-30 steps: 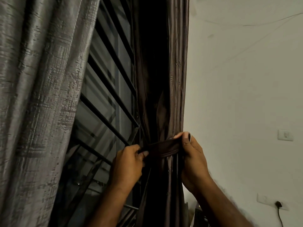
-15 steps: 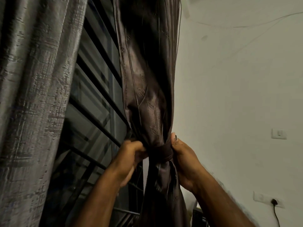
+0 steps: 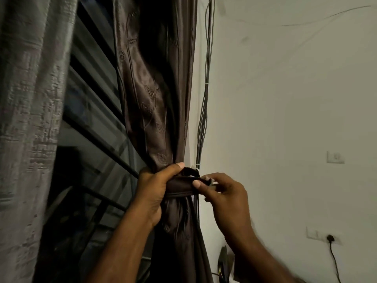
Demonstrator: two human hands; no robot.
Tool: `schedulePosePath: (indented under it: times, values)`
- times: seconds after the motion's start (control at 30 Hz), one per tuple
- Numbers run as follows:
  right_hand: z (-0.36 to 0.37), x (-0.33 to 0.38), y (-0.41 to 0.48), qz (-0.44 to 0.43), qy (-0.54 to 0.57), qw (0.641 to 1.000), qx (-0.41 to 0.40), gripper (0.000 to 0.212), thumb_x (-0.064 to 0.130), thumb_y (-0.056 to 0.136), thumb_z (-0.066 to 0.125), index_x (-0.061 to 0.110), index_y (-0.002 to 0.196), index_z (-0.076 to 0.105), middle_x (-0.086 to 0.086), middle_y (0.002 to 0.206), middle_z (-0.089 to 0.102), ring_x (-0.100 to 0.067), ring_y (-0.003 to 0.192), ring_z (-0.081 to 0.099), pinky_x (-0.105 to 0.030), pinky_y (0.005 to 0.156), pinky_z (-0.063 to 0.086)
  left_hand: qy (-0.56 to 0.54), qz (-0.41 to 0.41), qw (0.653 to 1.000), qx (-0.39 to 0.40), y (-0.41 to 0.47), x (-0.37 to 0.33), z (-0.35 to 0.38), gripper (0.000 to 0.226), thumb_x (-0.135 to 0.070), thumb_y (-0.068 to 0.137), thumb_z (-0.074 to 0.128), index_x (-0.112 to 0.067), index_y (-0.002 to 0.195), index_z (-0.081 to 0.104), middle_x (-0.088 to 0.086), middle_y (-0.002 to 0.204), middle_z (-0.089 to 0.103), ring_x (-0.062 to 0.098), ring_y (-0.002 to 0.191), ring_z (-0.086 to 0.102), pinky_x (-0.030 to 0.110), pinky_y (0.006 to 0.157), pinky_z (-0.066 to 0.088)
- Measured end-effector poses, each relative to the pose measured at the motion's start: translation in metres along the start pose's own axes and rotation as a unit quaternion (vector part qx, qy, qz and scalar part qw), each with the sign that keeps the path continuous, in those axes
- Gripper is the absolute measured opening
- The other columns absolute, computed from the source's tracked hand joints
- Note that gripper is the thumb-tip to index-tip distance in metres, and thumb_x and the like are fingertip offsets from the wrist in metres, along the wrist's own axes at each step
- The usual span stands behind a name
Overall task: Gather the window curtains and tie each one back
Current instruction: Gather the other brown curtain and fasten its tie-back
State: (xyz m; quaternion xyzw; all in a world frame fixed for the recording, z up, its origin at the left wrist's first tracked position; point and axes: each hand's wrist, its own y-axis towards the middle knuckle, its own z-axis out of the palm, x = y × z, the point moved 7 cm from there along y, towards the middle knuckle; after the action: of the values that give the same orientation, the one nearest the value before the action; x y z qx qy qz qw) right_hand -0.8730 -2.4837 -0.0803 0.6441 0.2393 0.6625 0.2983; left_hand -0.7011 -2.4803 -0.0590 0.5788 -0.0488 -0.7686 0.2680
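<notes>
A dark brown patterned curtain [image 3: 155, 99] hangs bunched at the window's right side, next to the wall. A matching brown tie-back band [image 3: 180, 183] wraps around its gathered waist. My left hand [image 3: 155, 188] grips the bunched curtain and the band from the left, thumb on top. My right hand [image 3: 222, 193] pinches the band's free end at the curtain's right edge, close to the wall. A grey textured curtain [image 3: 30, 119] hangs loose on the left.
Dark window bars [image 3: 98, 127] cross the glass between the two curtains. A bundle of cables [image 3: 205, 99] runs down the white wall beside the brown curtain. A wall switch [image 3: 335, 157] and a socket with a plugged cord [image 3: 329, 237] sit on the right.
The band has been drawn tight round the curtain. My left hand moved onto the front of the bunch; my right hand shifted right, pinching the band's end. The view moved closer.
</notes>
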Motion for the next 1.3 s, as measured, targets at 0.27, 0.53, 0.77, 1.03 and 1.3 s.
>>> schedulePosePath:
  times: [0.27,0.53,0.77,1.03,1.3]
  values:
    - [-0.006,0.004,0.004,0.021,0.127,0.988,0.082,0.018,-0.005,0.085,0.069,0.012,0.090,0.073,-0.001,0.077,0.073,-0.009,0.069,0.065,-0.021,0.062,0.051,-0.002,-0.005,0.996,0.090,0.001,0.002,-0.002,0.043,-0.010,0.060,0.083,0.010,0.097,0.072,0.025,0.096,0.074,0.037,0.085,0.071,0.041,0.083,0.058]
    - [0.008,0.010,0.021,0.057,0.097,0.981,0.156,0.022,-0.004,0.090,0.062,0.014,0.083,0.071,0.000,0.075,0.070,-0.008,0.068,0.062,-0.022,0.065,0.050,-0.035,-0.010,0.993,0.109,0.005,0.007,0.002,0.039,-0.004,0.063,0.076,0.003,0.101,0.070,0.013,0.088,0.076,0.027,0.080,0.073,0.033,0.072,0.058]
    - [0.028,0.013,0.019,0.079,0.120,0.968,0.205,0.026,0.000,0.091,0.063,0.019,0.077,0.072,-0.014,0.082,0.071,-0.027,0.080,0.069,-0.045,0.080,0.058,-0.021,0.008,0.997,0.080,0.002,0.008,0.001,0.044,0.003,0.077,0.074,0.003,0.120,0.064,0.020,0.107,0.073,0.036,0.095,0.072,0.048,0.081,0.060]
    - [0.031,-0.002,0.013,0.140,0.171,0.961,0.166,0.006,-0.002,0.093,0.060,0.001,0.097,0.064,-0.013,0.088,0.069,-0.023,0.078,0.071,-0.031,0.067,0.059,0.001,0.012,0.997,0.074,0.004,0.011,-0.001,0.046,-0.006,0.076,0.078,0.001,0.119,0.064,0.017,0.106,0.074,0.029,0.092,0.074,0.032,0.069,0.059]
    - [0.017,-0.002,0.021,0.107,0.142,0.979,0.101,0.009,0.002,0.087,0.069,-0.001,0.094,0.071,-0.012,0.086,0.076,-0.024,0.082,0.073,-0.037,0.081,0.061,0.020,0.003,0.990,0.142,-0.004,0.006,0.005,0.064,-0.032,0.064,0.081,-0.009,0.122,0.066,0.008,0.112,0.075,0.022,0.103,0.072,0.035,0.089,0.057]
